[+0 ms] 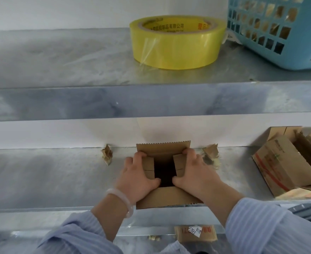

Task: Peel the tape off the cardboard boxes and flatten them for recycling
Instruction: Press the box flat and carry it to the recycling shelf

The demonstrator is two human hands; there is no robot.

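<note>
1. Galvanized metal shelf [59, 176] carries a small open cardboard box [163, 149] at its centre, with the far flap upright against the white wall.
2. Left hand [140, 176] grasps the box's left side, fingers curled over the left inner flap and thumb at the opening's near edge.
3. Right hand [193, 173] grasps the right flap in mirrored pose.
4. The near flap lies flat toward the shelf's front edge.
5. Crumpled tape scraps lie just beside the box, left [107, 154] and right [210, 153].
6. Stacked cardboard boxes [283, 162] sit well apart at right; shelf surface runs leftward.
7. The upper shelf [59, 99] overhangs, bearing a yellow tape roll [176, 44] and a blue basket [279, 30].
</note>
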